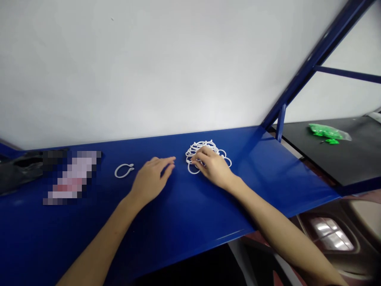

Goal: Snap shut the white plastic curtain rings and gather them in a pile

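Note:
A pile of white plastic rings [203, 145] lies on the blue table [190, 214], right of the middle. My right hand [212, 165] is over the front of the pile, with thumb and fingertips closed at the edge of one ring; the palm hides part of the heap. To the left, my left hand [151, 176] hovers low above the table, its fingers stretched out and holding nothing. A single white open ring with two small knobbed ends [123, 171] rests on the table just left of that hand.
Farther left lie a blurred-out pink and white flat item [74, 174] and a black plastic bag [20, 169]. A blue metal frame post [309, 63] rises at the right. Beyond it, a clear bag of green pieces [327, 132] sits on a black table [333, 159].

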The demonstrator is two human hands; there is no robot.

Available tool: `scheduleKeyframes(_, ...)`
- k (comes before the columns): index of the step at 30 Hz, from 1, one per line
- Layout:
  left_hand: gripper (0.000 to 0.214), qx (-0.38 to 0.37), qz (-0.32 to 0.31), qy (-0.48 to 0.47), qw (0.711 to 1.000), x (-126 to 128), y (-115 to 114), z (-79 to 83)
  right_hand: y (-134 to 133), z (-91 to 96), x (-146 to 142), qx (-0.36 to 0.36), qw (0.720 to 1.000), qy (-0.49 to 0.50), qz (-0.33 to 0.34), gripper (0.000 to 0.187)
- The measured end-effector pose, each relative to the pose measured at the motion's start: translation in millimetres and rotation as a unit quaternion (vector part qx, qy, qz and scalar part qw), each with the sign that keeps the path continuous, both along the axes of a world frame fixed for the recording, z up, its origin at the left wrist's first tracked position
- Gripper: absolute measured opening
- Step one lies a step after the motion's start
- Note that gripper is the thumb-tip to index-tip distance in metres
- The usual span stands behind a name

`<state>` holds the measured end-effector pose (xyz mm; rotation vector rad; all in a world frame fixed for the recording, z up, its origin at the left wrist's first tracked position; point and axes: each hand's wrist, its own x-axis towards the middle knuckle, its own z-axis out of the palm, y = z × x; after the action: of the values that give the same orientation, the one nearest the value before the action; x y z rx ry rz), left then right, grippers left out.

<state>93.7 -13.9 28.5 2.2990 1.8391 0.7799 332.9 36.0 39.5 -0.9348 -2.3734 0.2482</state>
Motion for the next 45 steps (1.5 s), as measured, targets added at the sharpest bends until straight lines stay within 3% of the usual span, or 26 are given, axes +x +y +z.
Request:
scheduleKeyframes(4, 0.052, -0.017, 0.163, 0.222, 0.961, -52.0, 3.8, 4.7, 14.4, 9.9, 21.6, 0.007, 0.995, -0.093, -0.018, 0.008)
scheduleKeyframes(7, 0.049, -0.086, 0.193, 0.255, 0.944, -83.1, 4.1, 2.5, 18.5, 11.7, 28.6, -0.001, 0.992, -0.125, 0.005, 0.005)
scheduleKeyframes(10, 0.04, -0.121, 0.187, 0.233, 0.947, -90.1, 5.2, 2.0, 18.9, 10.5, 28.1, -0.013, 0.99, -0.143, 0.017, 0.004)
scheduleKeyframes(19, 0.024, -0.173, 0.197, 0.119, 0.958, -50.9, 10.7, 7.0, 15.5, 13.8, 28.7, 0.007, 0.992, -0.128, 0.007, 0.007)
scheduleKeyframes(25, 0.014, -0.073, 0.113, -0.055, 0.989, -14.6, 3.9, 0.3, 1.8, 14.5, 14.0, 0.026, 0.999, -0.036, 0.016, 0.014)
scheduleKeyframes(28, 0.015, 0.002, 0.069, -0.099, 0.993, 2.1, -3.6, -3.9, -13.6, 6.6, -3.5, -0.046, 0.996, 0.06, 0.055, 0.017)
scheduleKeyframes(31, 0.013, 0.064, 0.047, -0.109, 0.991, 13.1, -9.8, -6.6, -28.5, -4.4, -20.1, -0.158, 0.974, 0.145, 0.073, 0.018)
scheduleKeyframes(33, 0.013, 0.081, 0.034, -0.125, 0.988, 17.1, -12.0, -5.8, -34.2, -11.0, -27.2, -0.194, 0.96, 0.193, 0.065, 0.014)
scheduleKeyframes(37, 0.017, 0.044, -0.013, -0.188, 0.981, 20.4, -13.4, -1.0, -35.8, -17.0, -31.1, -0.172, 0.955, 0.237, 0.044, 0.019)
scheduleKeyframes(45, 0.02, 0.016, -0.05, -0.214, 0.975, 19.5, -16.4, -4.5, -38.2, -14.0, -25.1, -0.145, 0.965, 0.196, 0.101, 0.017)
